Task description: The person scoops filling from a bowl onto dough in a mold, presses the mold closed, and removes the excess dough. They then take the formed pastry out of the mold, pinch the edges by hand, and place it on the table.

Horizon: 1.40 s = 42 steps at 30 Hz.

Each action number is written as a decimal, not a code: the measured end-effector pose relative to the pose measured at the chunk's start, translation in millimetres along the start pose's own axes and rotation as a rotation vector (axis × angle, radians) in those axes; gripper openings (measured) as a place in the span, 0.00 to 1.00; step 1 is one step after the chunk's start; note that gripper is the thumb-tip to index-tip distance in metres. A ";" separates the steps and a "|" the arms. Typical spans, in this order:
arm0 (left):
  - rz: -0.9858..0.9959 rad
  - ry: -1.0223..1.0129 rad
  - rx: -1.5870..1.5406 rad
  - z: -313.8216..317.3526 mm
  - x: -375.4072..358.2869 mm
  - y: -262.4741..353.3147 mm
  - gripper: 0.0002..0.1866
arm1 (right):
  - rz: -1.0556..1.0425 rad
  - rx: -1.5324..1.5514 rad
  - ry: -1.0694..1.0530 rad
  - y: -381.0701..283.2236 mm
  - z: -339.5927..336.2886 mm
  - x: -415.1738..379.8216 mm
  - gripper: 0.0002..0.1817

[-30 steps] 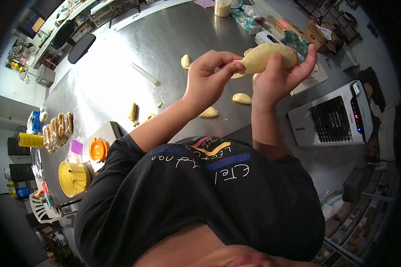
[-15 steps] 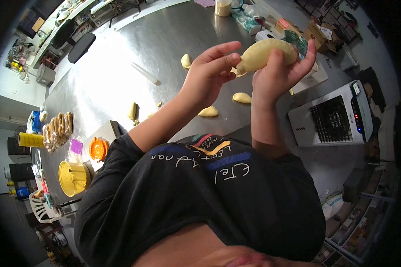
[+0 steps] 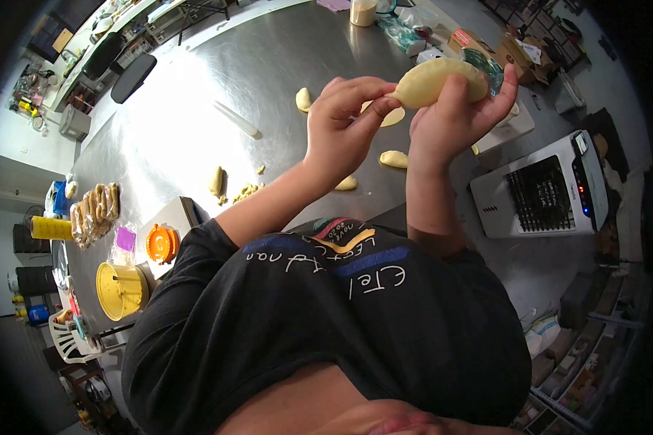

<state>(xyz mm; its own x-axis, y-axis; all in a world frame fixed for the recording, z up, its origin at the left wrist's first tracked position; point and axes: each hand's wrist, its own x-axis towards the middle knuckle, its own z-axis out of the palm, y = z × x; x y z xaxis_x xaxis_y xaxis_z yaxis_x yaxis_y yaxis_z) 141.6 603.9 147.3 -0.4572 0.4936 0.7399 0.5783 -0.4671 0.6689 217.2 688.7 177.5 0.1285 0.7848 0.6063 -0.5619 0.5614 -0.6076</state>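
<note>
A pale half-moon dough turnover [image 3: 434, 82] is held up above the steel table. My right hand [image 3: 450, 119] grips it from below and behind, thumb pressed on its near face and one finger sticking out to the right. With thumb and fingertips, my left hand [image 3: 345, 123] pinches the turnover's left tip. A flat dough round [image 3: 392, 116] lies on the table behind the hands, partly hidden. Other turnovers rest nearby: one [image 3: 394, 159] below my right wrist, one [image 3: 347, 183] by my left forearm, another [image 3: 303, 100] farther back.
Crumbly filling pieces [image 3: 248, 191] and a turnover [image 3: 215, 180] lie at left on the steel table [image 3: 283, 51]. An orange dough press [image 3: 162, 243], yellow tub [image 3: 120, 291], bagged rolls [image 3: 94, 214] and a white rod [image 3: 236, 119] are there too. An air cooler [image 3: 537, 188] stands right.
My left hand has shifted slightly, its fingers now curled closer around the turnover's tip. The turnover has risen slightly to the right, and more of the dough round behind shows.
</note>
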 end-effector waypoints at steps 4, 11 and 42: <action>-0.179 -0.043 -0.050 -7.2 2.4 8.2 0.07 | 0.012 0.012 -0.026 -1.8 1.6 -3.5 0.34; -0.403 -0.075 -0.168 -16.6 -2.2 8.9 0.08 | 0.006 0.017 -0.069 3.0 7.3 -7.8 0.34; -0.562 0.208 -0.339 -236.0 -62.5 29.2 0.08 | 0.135 0.030 -0.182 -26.8 178.8 -174.8 0.37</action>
<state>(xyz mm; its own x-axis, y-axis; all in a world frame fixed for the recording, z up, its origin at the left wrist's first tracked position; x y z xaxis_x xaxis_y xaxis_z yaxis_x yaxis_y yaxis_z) 27.6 386.2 137.5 -0.7656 0.5929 0.2498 -0.0124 -0.4017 0.9157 63.7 489.5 179.5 -0.0975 0.7902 0.6050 -0.5885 0.4445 -0.6754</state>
